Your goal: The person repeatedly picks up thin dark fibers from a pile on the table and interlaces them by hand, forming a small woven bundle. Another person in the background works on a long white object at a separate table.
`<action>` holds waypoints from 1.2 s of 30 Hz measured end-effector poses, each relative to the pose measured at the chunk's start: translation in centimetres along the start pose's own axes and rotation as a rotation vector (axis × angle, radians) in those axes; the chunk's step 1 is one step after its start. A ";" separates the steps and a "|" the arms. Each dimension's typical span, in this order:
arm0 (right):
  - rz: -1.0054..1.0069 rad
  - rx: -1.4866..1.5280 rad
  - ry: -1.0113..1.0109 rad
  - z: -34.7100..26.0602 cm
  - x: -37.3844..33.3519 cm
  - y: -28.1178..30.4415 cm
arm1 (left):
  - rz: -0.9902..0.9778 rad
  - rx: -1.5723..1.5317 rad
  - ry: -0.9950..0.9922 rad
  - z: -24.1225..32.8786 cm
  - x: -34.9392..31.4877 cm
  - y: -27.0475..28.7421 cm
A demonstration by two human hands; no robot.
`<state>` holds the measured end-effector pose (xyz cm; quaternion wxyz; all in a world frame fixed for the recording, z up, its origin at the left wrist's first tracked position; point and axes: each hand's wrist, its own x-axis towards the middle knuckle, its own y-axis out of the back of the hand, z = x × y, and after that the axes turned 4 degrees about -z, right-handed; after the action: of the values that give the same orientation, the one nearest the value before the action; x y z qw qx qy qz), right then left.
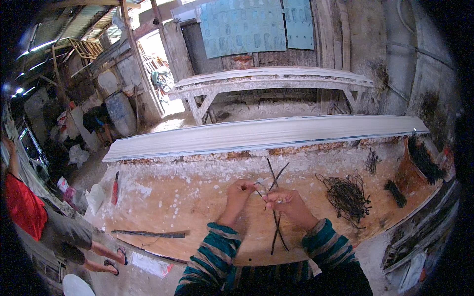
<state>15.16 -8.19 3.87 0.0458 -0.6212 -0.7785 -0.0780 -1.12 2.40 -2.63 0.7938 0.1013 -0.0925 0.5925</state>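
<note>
My left hand (238,196) pinches one end of a thin dark strip (260,192) between thumb and fingertips. Close by on the right, my right hand (292,204) has its fingers closed on the same strip, near its other end. Both hands are just above the wooden tabletop (197,207). Several slim black strips (272,169) lie crossed beneath and around my right hand, which hides their middle. Their lower ends (279,239) cross again closer to my body. To the right spreads a loose tangle of thin black wire or cord (345,197).
A tilted brown container (410,167) holds black strands, with a tied bundle (395,193) beside it. A red-handled tool (115,190) and dark flat strips (148,233) lie left. A long white moulding (266,135) borders the far side. A person in red (24,207) stands left.
</note>
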 end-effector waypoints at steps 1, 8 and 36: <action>0.046 0.064 -0.068 -0.3 0.1 0.2 | -0.022 0.014 0.019 0.3 0.0 -0.1; 0.407 -0.220 0.202 5.3 2.3 2.7 | -0.452 0.010 0.032 2.4 -2.0 -2.4; 0.318 -0.271 0.241 4.2 2.0 2.2 | 0.246 0.279 -0.147 2.8 0.2 2.1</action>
<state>16.99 -5.01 0.23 0.0662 -0.7228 -0.6420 -0.2470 -3.17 2.42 0.19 0.6847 0.2414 -0.0790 0.6831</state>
